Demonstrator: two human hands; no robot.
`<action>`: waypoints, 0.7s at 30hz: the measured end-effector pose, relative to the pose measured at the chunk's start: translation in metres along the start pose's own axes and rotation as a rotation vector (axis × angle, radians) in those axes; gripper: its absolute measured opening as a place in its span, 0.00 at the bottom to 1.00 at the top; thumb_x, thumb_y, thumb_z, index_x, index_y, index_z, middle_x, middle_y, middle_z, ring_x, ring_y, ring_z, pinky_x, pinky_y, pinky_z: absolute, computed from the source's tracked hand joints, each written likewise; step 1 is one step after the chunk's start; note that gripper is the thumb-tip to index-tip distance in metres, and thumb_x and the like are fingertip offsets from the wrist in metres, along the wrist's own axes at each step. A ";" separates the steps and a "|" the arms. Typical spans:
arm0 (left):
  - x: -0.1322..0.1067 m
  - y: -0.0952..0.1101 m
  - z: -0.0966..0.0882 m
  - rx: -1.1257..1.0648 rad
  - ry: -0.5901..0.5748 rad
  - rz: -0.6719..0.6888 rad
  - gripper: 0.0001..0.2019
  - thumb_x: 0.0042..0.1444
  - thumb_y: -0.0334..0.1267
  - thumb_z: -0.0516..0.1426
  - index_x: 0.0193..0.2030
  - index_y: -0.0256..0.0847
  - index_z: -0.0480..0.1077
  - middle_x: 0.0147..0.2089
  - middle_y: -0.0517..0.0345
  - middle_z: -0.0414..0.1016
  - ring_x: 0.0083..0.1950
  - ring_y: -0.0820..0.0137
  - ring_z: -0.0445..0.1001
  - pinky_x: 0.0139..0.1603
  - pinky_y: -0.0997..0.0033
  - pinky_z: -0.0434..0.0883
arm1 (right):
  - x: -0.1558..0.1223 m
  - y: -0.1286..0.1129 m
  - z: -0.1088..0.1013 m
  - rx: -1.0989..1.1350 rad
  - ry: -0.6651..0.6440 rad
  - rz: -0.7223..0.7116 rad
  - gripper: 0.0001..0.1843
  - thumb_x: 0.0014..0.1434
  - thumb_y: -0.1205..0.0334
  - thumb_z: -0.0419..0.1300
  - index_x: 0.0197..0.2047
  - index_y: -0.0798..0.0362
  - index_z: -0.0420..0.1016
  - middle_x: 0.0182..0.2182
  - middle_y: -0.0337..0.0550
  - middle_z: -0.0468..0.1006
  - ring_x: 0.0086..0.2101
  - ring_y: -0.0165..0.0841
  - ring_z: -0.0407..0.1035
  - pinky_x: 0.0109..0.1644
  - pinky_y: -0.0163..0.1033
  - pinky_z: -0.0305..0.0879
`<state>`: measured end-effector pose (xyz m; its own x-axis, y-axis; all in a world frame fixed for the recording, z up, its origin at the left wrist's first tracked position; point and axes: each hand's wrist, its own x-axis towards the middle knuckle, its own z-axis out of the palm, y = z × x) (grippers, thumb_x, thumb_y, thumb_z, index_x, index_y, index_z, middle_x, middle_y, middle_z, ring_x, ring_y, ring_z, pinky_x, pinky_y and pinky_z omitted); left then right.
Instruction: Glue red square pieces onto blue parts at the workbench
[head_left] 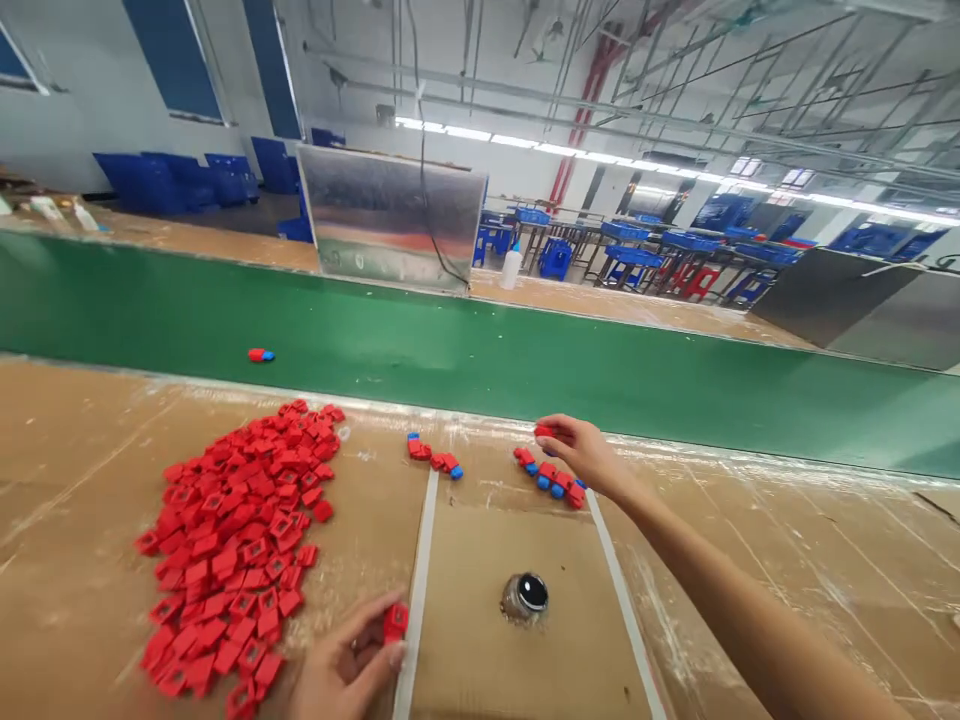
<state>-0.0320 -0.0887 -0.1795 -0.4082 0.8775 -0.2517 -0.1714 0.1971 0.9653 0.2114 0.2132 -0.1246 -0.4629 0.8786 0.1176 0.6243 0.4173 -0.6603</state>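
Left hand (349, 655) pinches a red block (396, 622), left of the black-topped knob (532, 592); beyond that knob, the right hand (581, 452) grasps a red piece (543, 430); a red pile (232, 545) lies farther left.

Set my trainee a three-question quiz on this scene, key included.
1. What does the left hand hold?
2. True or false: a red-and-blue piece lies on the green strip.
3. As seen in the picture, where does the pile of red pieces lie relative to the two white strips? (a) between them; (b) left of both; (c) right of both.

Key: 1. A red piece. 2. True. 3. b.
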 end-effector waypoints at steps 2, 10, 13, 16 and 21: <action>-0.004 0.006 0.008 0.010 -0.102 -0.008 0.22 0.45 0.46 0.68 0.48 0.45 0.78 0.47 0.52 0.80 0.51 0.60 0.76 0.53 0.69 0.74 | -0.051 -0.001 -0.014 0.052 -0.032 -0.023 0.17 0.63 0.52 0.54 0.49 0.53 0.74 0.42 0.47 0.80 0.41 0.36 0.75 0.44 0.42 0.73; -0.020 0.001 0.060 -0.224 -0.285 -0.066 0.20 0.49 0.41 0.67 0.50 0.45 0.76 0.43 0.54 0.77 0.44 0.68 0.72 0.39 0.74 0.73 | -0.176 -0.015 -0.027 0.081 -0.038 -0.122 0.18 0.65 0.52 0.56 0.56 0.48 0.71 0.44 0.48 0.79 0.41 0.36 0.75 0.44 0.44 0.75; -0.024 -0.005 0.072 -0.295 -0.310 -0.110 0.22 0.46 0.40 0.69 0.49 0.42 0.76 0.39 0.54 0.77 0.39 0.70 0.71 0.36 0.74 0.72 | -0.185 -0.019 -0.017 -0.033 0.050 -0.177 0.15 0.65 0.52 0.58 0.52 0.49 0.73 0.42 0.47 0.80 0.38 0.36 0.75 0.42 0.44 0.74; -0.028 -0.010 0.074 -0.289 -0.318 -0.131 0.21 0.46 0.41 0.69 0.48 0.39 0.76 0.37 0.55 0.76 0.37 0.71 0.70 0.36 0.74 0.71 | -0.183 -0.025 -0.007 -0.106 0.063 -0.253 0.13 0.66 0.54 0.56 0.50 0.50 0.73 0.42 0.48 0.80 0.38 0.36 0.75 0.42 0.42 0.74; -0.035 -0.014 0.073 -0.269 -0.326 -0.121 0.19 0.50 0.40 0.67 0.49 0.39 0.75 0.37 0.57 0.75 0.38 0.72 0.70 0.38 0.75 0.71 | -0.178 -0.036 0.002 -0.166 0.014 -0.343 0.12 0.67 0.59 0.54 0.52 0.50 0.71 0.43 0.48 0.78 0.41 0.35 0.74 0.43 0.40 0.73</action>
<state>0.0496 -0.0899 -0.1790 -0.0737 0.9559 -0.2844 -0.4458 0.2235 0.8668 0.2707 0.0412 -0.1231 -0.6551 0.6835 0.3219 0.5283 0.7190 -0.4516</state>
